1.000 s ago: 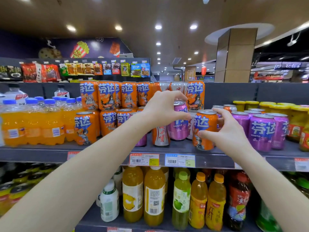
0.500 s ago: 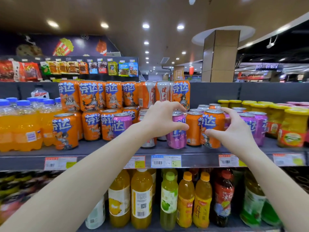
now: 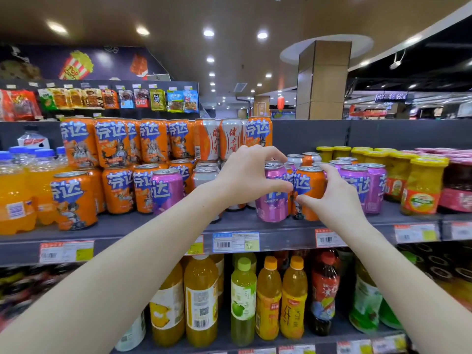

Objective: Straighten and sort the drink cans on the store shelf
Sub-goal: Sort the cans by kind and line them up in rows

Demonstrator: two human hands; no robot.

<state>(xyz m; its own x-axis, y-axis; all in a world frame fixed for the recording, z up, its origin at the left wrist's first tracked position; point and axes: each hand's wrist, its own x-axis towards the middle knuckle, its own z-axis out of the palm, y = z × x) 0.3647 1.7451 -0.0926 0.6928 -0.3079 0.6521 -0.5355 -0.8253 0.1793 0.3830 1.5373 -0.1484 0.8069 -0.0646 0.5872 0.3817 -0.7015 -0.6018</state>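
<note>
On the grey shelf (image 3: 153, 223) stand orange and purple drink cans. My left hand (image 3: 249, 175) wraps around a purple can (image 3: 272, 205) at the shelf's front middle. Right beside it, my right hand (image 3: 334, 198) holds an orange can (image 3: 307, 185); the two cans touch. Another purple can (image 3: 167, 190) stands alone among orange cans (image 3: 117, 190) to the left. More purple cans (image 3: 367, 185) are grouped at the right. A second tier of orange cans (image 3: 112, 141) is stacked behind, with two white-and-orange cans (image 3: 219, 139) among them.
Orange soda bottles (image 3: 15, 195) fill the shelf's left end and yellow-lidded fruit jars (image 3: 421, 187) its right. Juice bottles (image 3: 201, 300) line the lower shelf. Price tags (image 3: 236, 241) run along the shelf edge.
The view shifted right and closer. Both hands kept their cans, and the purple and orange cans now stand tight against each other at the shelf front.
</note>
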